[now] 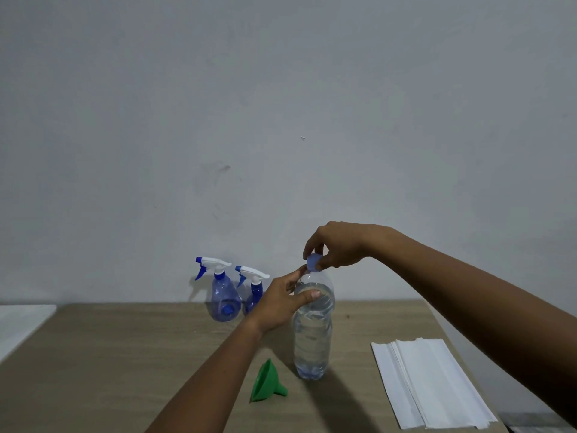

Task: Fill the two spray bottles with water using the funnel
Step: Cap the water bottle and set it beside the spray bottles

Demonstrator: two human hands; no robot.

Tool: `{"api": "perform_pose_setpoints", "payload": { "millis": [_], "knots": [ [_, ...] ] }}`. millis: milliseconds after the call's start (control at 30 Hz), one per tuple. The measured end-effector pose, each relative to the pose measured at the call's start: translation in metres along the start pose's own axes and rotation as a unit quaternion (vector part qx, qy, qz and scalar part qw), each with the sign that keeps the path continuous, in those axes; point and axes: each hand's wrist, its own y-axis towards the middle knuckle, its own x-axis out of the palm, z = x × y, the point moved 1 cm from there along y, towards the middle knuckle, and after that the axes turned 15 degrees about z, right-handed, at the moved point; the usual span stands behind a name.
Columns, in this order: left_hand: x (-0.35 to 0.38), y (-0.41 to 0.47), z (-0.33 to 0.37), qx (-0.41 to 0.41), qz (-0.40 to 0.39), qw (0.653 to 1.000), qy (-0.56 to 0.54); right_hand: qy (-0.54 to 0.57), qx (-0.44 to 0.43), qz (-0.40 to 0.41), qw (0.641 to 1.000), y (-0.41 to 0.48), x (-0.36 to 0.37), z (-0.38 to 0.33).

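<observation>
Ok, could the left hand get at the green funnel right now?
Probably yes: the funnel lies uncovered beside the water bottle, nothing in between; the left hand grips that bottle and would have to let go first.

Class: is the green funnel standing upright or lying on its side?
Lying on its side: the funnel rests on the table, its spout pointing sideways to the right, not down.

No text, label, brand, number or sign can be read in the head view. Inspection finds nothing legible on the water bottle (312, 339), its blue cap (313, 263), the left spray bottle (223, 303), the right spray bottle (253, 295), the green funnel (265, 382) or the stack of white paper (431, 385). The wall (281, 120) carries only faint smudges that form no characters.
</observation>
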Motion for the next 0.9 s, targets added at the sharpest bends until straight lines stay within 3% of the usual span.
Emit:
{"api": "perform_pose_setpoints", "payload": {
  "millis": [200, 633, 900],
  "knots": [
    [0.001, 0.002, -0.002, -0.005, 0.003, 1.0, -0.002, 0.009, 0.008, 0.007, 1.0, 0.007, 0.005, 0.005],
    [-0.004, -0.002, 0.005, 0.008, -0.005, 1.0, 0.014, -0.162, -0.036, 0.028, 0.986, 0.009, 0.013, -0.005],
    [-0.004, -0.001, 0.008, 0.011, -0.012, 1.0, -0.007, -0.001, -0.037, -0.017, 0.999, 0.001, 0.001, 0.009]
  ]
}}
